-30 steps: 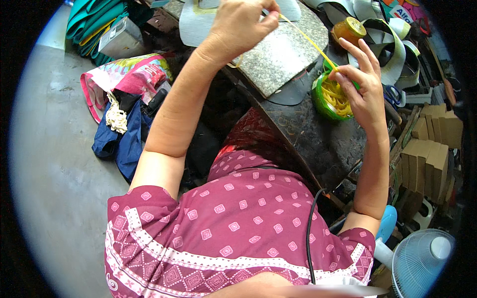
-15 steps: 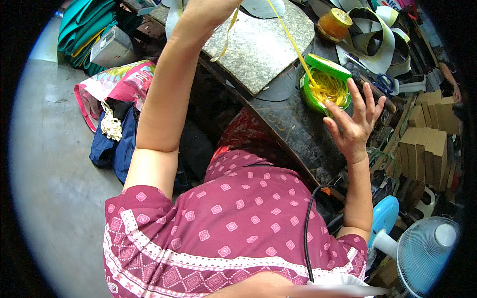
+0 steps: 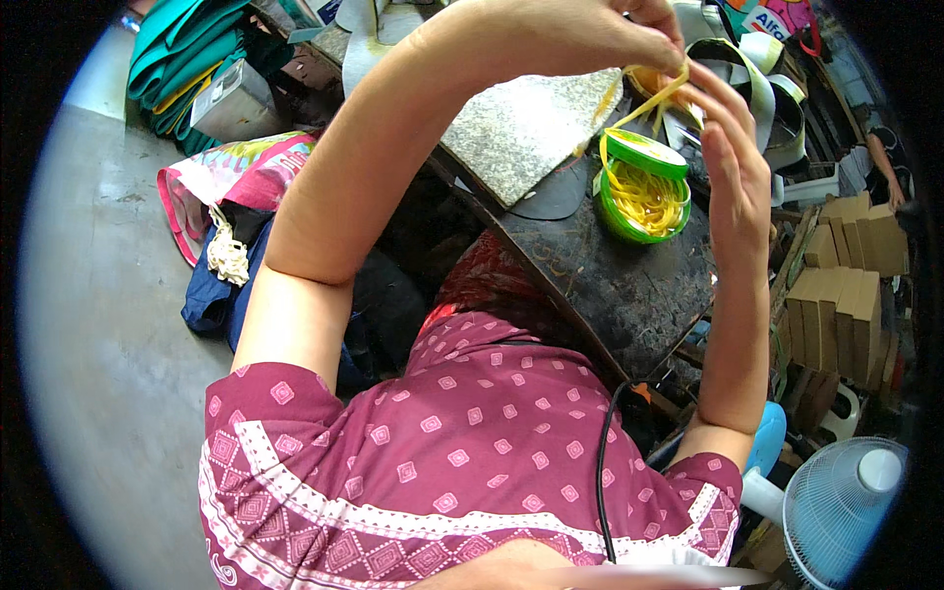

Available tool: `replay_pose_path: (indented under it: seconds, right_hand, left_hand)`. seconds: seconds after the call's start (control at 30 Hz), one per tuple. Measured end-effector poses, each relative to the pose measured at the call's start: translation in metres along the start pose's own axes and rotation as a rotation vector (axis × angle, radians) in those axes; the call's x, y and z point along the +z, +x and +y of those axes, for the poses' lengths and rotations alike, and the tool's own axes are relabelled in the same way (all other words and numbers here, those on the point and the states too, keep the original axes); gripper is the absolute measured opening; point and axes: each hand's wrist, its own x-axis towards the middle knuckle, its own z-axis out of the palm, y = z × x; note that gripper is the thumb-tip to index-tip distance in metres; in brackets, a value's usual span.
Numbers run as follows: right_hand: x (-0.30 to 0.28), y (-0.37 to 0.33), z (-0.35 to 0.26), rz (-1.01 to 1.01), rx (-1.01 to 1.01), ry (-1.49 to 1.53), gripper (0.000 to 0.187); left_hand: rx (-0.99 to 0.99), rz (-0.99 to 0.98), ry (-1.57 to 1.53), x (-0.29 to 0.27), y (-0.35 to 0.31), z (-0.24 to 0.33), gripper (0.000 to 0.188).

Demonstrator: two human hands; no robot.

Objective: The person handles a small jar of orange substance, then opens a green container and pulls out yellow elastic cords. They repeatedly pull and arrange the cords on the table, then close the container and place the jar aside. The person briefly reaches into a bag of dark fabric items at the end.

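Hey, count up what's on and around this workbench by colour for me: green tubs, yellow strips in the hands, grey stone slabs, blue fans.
Green tub: 1
Yellow strip, held between left hand and right hand: 1
Grey slab: 1
Blue fan: 1
Total: 4

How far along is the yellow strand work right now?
Done: the green tub sits open on the dark worktable, one yellow strand drawn up out of it. In hand: left hand and right hand meet on that strand. Left: a tangle of yellow strands fills the tub.
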Motion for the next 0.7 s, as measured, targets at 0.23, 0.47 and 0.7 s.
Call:
replay_pose_path:
  seconds: [0.23, 0.47, 0.7]
  right_hand:
    - [-0.001, 0.016, 0.003, 0.082, 0.259, 0.691, 0.048]
    - [0.004, -0.009, 0.001, 0.073, 0.241, 0.618, 0.031]
    - [0.000, -0.022, -0.001, 0.082, 0.357, 0.645, 0.036]
  left_hand:
    - [-0.083, -0.038, -0.132, 0.019, 0.034, 0.024, 0.018]
    - [-0.004, 0.060, -0.332, 0.029, 0.049, -0.015, 0.017]
    - [-0.067, -0.031, -0.305, 0.030, 0.048, -0.014, 0.017]
